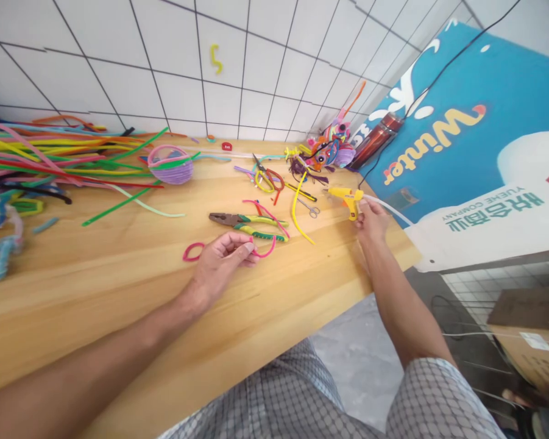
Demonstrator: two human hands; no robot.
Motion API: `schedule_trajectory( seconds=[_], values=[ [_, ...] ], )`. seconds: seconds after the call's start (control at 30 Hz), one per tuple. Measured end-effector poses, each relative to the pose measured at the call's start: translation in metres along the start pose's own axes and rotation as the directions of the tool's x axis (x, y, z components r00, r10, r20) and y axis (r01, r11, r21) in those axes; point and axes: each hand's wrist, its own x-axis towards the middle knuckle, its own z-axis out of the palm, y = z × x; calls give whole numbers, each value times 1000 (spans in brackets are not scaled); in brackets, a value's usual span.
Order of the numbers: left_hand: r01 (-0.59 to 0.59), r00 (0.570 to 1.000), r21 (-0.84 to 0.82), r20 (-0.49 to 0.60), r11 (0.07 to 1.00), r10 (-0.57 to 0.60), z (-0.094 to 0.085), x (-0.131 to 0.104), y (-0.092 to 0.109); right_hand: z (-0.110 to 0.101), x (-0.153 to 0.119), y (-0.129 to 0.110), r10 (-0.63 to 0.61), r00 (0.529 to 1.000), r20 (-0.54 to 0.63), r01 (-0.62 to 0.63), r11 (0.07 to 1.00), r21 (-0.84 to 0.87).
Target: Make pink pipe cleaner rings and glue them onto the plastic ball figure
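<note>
Evidently, the table (pixel 256 314) is bearing everything, with the pile of stems (pixel 73 152) sprawling over its far left. Near the right end, the right hand (pixel 371 221) is wrapping its fingers around the back of the gun (pixel 351 198), whose nozzle is pointing left; if the gun is running hot, which nothing visible is confirming, a careless swing could be bringing the tip against the other hand. Something pale, rod or cord, I cannot tell which, is trailing from its rear and could be dragging it askew. The left hand (pixel 223 259) is pinching the pink stem (pixel 265 253) between thumb and fingers, just in front of the pliers (pixel 231 219); because the stem's curl is reaching their handles, it could be snagging there. Beyond, the scissors (pixel 259 166) and cutter (pixel 307 195) are lying near the gun, where a sweeping wrist could be meeting an edge. Thinner yet, the yellow stem (pixel 294 210) is bowing near the nozzle, so stray glue could be sticking to it.
</note>
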Motion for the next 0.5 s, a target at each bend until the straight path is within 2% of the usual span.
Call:
schedule_trajectory(
  seconds=[0.13, 0.27, 0.37, 0.5],
  values=[
    [0, 1000, 4, -2, 1000, 0, 0, 1, 0, -2, 4, 5, -6, 999, -33, 7, 999, 37],
    [-1, 1000, 16, -5, 1000, 1, 0, 2, 1, -13, -2, 4, 11, 1000, -18, -9, 997, 82],
    [-4, 1000, 25, -10, 1000, 4, 1, 2, 1, -32, -13, 1, 28, 1000, -1, -27, 994, 106],
    [-11, 1000, 29, -10, 1000, 11, 1, 1, 1, -69, -32, -4, 70, 997, 27, -73, 988, 137]
  ],
)
